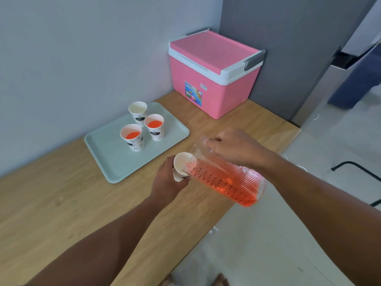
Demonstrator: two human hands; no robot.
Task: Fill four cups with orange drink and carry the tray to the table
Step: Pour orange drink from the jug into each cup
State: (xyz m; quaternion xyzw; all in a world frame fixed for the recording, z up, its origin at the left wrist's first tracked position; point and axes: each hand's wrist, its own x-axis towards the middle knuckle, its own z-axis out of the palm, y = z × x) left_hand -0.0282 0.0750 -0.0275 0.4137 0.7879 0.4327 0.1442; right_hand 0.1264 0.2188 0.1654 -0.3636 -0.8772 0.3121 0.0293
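Third of four fills under way: two paper cups (132, 137) (154, 126) with orange drink and one empty cup (137, 110) on pale tray (165, 139); left hand (170, 181) wrapped round tilted cup (182, 166), right hand (237, 148) gripping tipped ribbed pitcher (226, 178) at its rim; tray carry pending.

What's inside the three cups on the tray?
Two cups, front and right, hold orange drink. The back cup on the tray looks empty, though its very bottom is hidden.

Held cup (181, 165) base hidden by left hand (169, 182), cooler label (193, 93) unreadable
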